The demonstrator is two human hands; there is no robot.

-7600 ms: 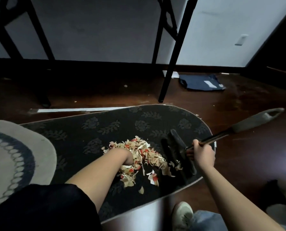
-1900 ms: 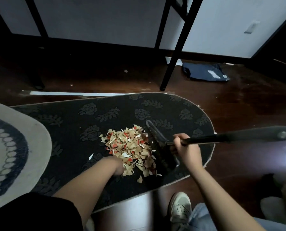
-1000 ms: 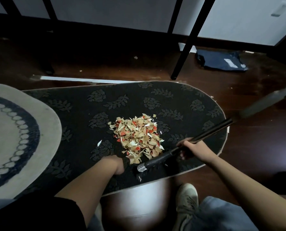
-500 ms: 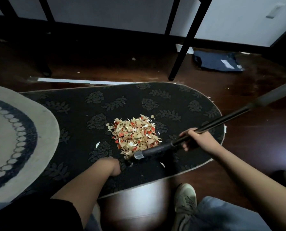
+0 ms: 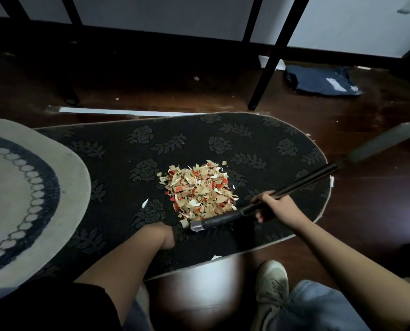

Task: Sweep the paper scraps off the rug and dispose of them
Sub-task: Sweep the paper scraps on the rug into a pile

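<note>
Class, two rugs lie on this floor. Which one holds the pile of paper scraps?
The dark rug with the leaf and flower pattern holds the paper scraps. The pale rug with the dark ring, at its left, has none visible.

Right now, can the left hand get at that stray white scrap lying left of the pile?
Probably yes. The stray white scrap lies on bare dark rug just ahead-left of the left hand, with nothing between them.

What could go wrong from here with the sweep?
1. The broom lies low along the near edge of the scrap pile; a hard stroke may scatter the heap across the dark rug.
2. A stray scrap left of the pile and another at the rug's near edge could be missed.
</note>
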